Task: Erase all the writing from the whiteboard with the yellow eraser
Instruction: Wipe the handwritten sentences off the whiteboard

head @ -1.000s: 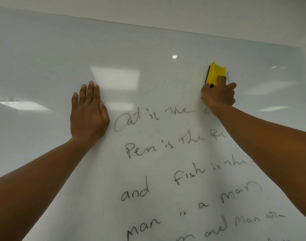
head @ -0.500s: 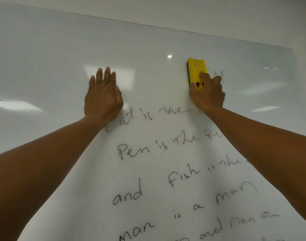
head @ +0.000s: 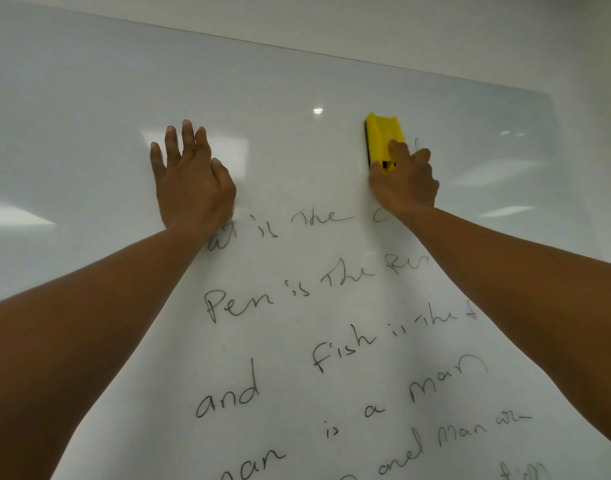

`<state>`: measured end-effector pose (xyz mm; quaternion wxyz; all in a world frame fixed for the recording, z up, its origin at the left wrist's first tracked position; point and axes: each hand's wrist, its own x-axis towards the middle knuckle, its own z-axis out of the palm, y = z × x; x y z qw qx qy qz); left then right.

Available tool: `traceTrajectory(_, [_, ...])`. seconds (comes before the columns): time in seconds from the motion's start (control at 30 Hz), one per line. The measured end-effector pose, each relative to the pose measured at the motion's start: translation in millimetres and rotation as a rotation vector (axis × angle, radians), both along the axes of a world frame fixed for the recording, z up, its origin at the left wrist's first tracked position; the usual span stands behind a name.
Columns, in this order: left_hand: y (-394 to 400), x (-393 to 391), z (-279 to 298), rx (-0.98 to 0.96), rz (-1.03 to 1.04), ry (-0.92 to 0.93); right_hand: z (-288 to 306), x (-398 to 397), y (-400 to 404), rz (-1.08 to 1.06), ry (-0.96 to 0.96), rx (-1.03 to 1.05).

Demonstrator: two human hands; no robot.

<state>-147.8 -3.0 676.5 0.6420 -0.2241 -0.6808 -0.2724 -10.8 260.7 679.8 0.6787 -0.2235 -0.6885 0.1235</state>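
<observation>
Right hand (head: 406, 181) grips yellow eraser (head: 383, 140) against whiteboard (head: 89, 116); left hand (head: 189, 181) flat, fingers extended, covering the start of the handwriting (head: 297, 306).

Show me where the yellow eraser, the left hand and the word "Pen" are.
yellow eraser (head: 383, 133): head view, on its yellow back.
left hand (head: 193, 181): head view, on the back of the hand.
word "Pen" (head: 238, 303): head view, on its middle letter.

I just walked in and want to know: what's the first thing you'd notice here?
The bright yellow eraser pops out first, gripped by the right hand high on the whiteboard. Next come the lines of black handwriting running down the board's middle. The left hand rests flat on the board, partly covering the first word.
</observation>
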Motion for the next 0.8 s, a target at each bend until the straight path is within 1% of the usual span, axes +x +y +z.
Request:
traceTrajectory(0.13, [0.8, -0.2, 0.5, -0.014, 0.019, -0.002, 1.7, 8.9, 15.8, 0.018, 0.053, -0.265])
traceTrajectory(0.3, [1.1, -1.9, 0.9, -0.028, 0.053, -0.007, 4.2, 10.4, 15.1, 0.048, 0.08, -0.396])
traceTrajectory(0.37, [1.4, -2.7, 1.2, -0.028, 0.056, -0.008, 6.2, 7.3, 8.5, 0.061, 0.08, -0.365])
traceTrajectory(0.53, [2.0, -3.2, 0.4, -0.03, 0.059, -0.012, 3.9, -0.7, -5.3, 0.064, 0.019, -0.018])
traceTrajectory(0.6, [1.7, -2.7, 0.2, -0.035, 0.056, -0.014, 3.5, -1.3, -3.9, 0.007, 0.01, 0.005])
traceTrajectory(0.63, [1.1, -2.6, 0.2, -0.039, 0.053, -0.017, 3.6, -0.6, -1.4, -0.024, 0.021, -0.048])
traceTrajectory(0.73, [-1.3, -2.3, 0.0, -0.058, 0.052, -0.022, 2.2, 5.1, 8.4, -0.005, 0.125, -0.398])
traceTrajectory(0.77, [-2.1, -2.2, 0.1, -0.064, 0.051, -0.022, 1.1, 7.0, 10.7, 0.016, 0.15, -0.482])
traceTrajectory(0.8, [-2.8, -2.1, 0.0, -0.067, 0.05, -0.023, 0.5, 7.9, 11.3, 0.033, 0.157, -0.521])
